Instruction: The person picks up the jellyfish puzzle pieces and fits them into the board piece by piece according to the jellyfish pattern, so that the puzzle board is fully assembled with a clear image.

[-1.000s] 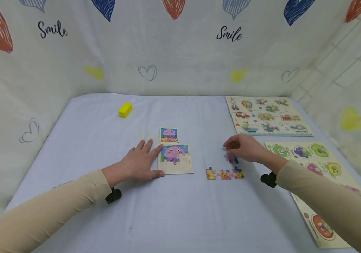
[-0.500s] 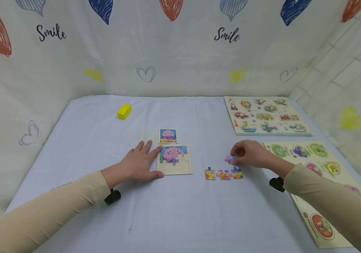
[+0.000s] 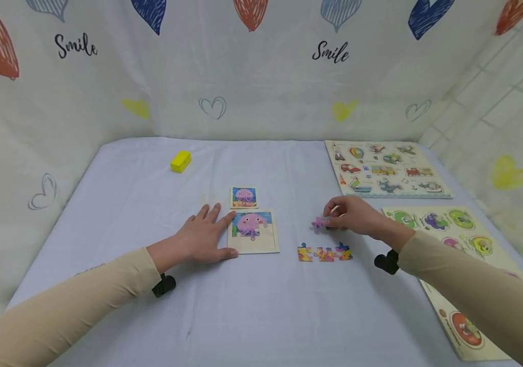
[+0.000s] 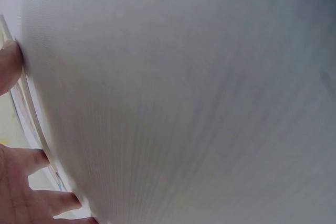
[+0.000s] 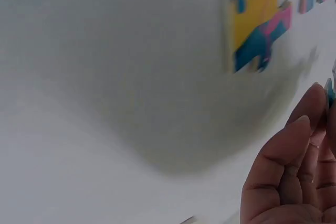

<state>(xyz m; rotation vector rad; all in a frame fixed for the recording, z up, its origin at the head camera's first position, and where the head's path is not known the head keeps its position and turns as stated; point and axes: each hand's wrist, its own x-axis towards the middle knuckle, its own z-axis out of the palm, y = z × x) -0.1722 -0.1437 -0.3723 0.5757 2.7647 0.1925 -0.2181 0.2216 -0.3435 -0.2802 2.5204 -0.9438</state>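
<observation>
My left hand (image 3: 202, 236) lies spread on the white cloth, its thumb and index fingertip at the left edge of a square wooden puzzle board (image 3: 267, 243). Pink octopus pieces fill the board's upper and left parts; bare wood shows at the lower right. My right hand (image 3: 355, 216) pinches a pink and blue jigsaw piece (image 3: 318, 225) above the cloth, to the right of the board. Three yellow and pink jigsaw pieces (image 3: 325, 254) lie in a row below that hand; the right wrist view shows the nearest piece (image 5: 260, 19) with blue and yellow printing.
A small octopus picture card (image 3: 244, 197) touches the board's far edge. At the back left stands a yellow block (image 3: 181, 161). To the right lie a vehicle puzzle board (image 3: 367, 191) and a fruit puzzle board (image 3: 454, 326), the latter partly under the right forearm.
My right hand has picked the pink and blue piece up from above the row and carried it left, turning it in the fingers. The left hand stays put at the board.
</observation>
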